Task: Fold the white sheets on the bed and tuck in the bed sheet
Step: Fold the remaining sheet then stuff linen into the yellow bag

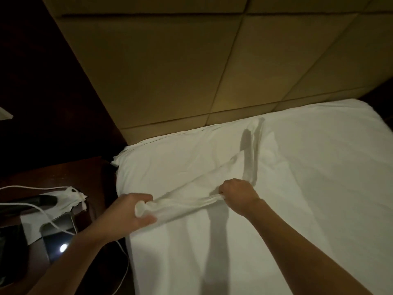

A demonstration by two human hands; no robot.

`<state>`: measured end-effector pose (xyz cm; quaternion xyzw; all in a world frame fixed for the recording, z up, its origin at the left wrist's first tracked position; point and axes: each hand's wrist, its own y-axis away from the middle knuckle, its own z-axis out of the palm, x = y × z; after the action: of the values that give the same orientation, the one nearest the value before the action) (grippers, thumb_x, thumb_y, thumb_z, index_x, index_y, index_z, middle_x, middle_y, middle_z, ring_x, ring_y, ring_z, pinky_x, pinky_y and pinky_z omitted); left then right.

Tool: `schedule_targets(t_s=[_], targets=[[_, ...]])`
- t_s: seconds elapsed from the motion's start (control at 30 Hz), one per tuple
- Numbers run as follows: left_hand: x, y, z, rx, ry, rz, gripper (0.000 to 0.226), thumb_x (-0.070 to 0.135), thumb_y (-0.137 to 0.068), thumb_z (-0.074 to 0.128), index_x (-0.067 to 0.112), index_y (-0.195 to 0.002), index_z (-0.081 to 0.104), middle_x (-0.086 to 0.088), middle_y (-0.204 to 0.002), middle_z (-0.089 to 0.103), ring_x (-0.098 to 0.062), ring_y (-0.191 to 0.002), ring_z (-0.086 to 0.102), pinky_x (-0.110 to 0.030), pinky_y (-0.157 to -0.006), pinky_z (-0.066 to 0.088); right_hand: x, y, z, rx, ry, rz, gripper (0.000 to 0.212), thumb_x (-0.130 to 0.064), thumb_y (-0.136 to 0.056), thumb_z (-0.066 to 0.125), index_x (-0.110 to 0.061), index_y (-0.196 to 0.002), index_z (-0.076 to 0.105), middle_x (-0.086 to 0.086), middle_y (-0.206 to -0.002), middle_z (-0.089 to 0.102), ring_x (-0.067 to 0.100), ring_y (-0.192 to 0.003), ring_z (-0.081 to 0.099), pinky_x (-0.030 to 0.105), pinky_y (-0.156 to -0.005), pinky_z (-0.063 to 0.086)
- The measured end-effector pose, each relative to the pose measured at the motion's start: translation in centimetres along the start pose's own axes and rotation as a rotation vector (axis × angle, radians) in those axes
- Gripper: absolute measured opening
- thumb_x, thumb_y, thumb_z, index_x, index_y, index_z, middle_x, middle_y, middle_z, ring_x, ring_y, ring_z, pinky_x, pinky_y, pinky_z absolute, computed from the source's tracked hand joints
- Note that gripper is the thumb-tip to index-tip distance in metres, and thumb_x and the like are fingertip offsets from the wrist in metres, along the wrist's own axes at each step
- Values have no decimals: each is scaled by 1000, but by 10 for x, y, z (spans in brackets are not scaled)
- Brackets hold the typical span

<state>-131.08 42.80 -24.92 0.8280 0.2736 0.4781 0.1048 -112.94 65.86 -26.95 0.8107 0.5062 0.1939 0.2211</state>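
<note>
At centre-low of frame, on the bed (297, 188), a white sheet (185, 201) is bunched into a narrow roll-like ridge running approx left-right, held at both ends. Left hand (131, 211): fingers curled round the left end of the ridge, thumb underneath, a wad of cloth poking out betw. thumb and fingers. Right hand (238, 192): fist closed, fingers pinching the right end of the ridge; knuckles face up. Ridge looks taut betw. the two hands, raised slightly off the mattress surface. A second fold of the same cloth runs from near the right hand up toward upper centre, casting a dark shadow beside it. Rest of the cloth lies flat over the bed, w/ light wrinkles; its top-left corner looks loose and ragged at the mattress edge. Both forearms enter from bottom of frame, shadows fall on the cloth below them.

Upper frame: padded headboard (191, 60), tan, square panels. Left of frame: dark wooden tabletop (89, 173) beside the bed, carrying a white face mask (72, 199) w/ loops, a white cable (53, 224), and a glossy dark device (59, 241) w/ a bright light spot on it. Lighting dim.
</note>
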Motion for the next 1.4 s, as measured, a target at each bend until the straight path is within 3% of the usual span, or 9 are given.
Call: schedule_targets(t_s=[0.13, 0.4, 0.5, 0.57, 0.67, 0.8, 1.03, 1.17, 1.4], targets=[[1, 29, 25, -124, -40, -40, 32, 38, -66, 76, 45, -91, 57, 6, -85, 64, -4, -85, 56, -23, -72, 46, 28, 16, 4, 57, 66, 107, 30, -21, -98, 40, -18, -126, 51, 3, -124, 53, 24, -120, 46, 37, -97, 36], [-16, 16, 37, -210, -155, -87, 23, 28, -70, 64, 41, -86, 53, 13, -84, 63, -1, -74, 58, -20, -69, 47, 58, -6, -8, 6, 366, 153, 38, -23, -98, 43, -17, -135, 49, 3, -142, 45, 26, -145, 13, 57, -115, 3], [-18, 9, 37, -105, -287, -94, 30, 24, -77, 57, 28, -107, 58, 6, -96, 64, -10, -85, 61, -25, -74, 51, 56, -8, -9, 53, 366, 120, 32, -18, -98, 41, -18, -127, 53, 1, -130, 57, 22, -138, 30, 43, -110, 22], [-14, 6, 37, 2, -328, -69, 12, 14, -83, 55, 16, -92, 62, 5, -87, 61, -13, -81, 60, -25, -69, 48, 58, -2, -7, 50, 311, 169, 28, -16, -98, 42, -19, -123, 54, 1, -123, 61, 22, -127, 40, 37, -96, 35], [-5, 9, 41, 68, -253, -23, 24, 6, -85, 52, 19, -67, 44, 6, -66, 49, -13, -62, 50, -21, -54, 34, 66, 11, 0, 27, 242, 249, 27, -20, -100, 40, -20, -125, 52, 2, -120, 61, 25, -123, 41, 38, -91, 40], [9, 27, 50, 41, -130, 23, 19, 23, -80, 50, 4, -77, 52, -1, -70, 56, -11, -62, 51, -23, -59, 38, 75, 30, 6, 43, 329, 258, 31, -18, -97, 45, -22, -128, 47, -3, -121, 58, 26, -121, 39, 36, -93, 37], [18, 55, 64, 58, -86, 115, 23, 17, -90, 64, 3, -73, 57, -3, -61, 57, -8, -54, 50, -20, -53, 36, 72, 51, 26, 30, -44, 349, 37, -12, -100, 40, -13, -137, 45, 12, -157, 11, 31, -116, 56, 37, -93, 46], [17, 76, 71, -51, -131, 88, 21, 8, -85, 64, 4, -68, 54, 9, -54, 48, -4, -50, 45, -17, -50, 33, 88, 81, 41, 135, -168, 267, 28, -13, -100, 38, -10, -123, 53, 17, -147, 31, 36, -112, 56, 43, -94, 46], [51, 112, 115, -468, -187, 99, 5, 28, -78, 67, 30, -74, 66, 11, -68, 65, -3, -61, 58, -18, -57, 43, 114, 162, 72, 298, -307, 340, 21, -14, -92, 56, -19, -106, 71, 16, -157, 11, 44, -120, 44, 49, -99, 42]])
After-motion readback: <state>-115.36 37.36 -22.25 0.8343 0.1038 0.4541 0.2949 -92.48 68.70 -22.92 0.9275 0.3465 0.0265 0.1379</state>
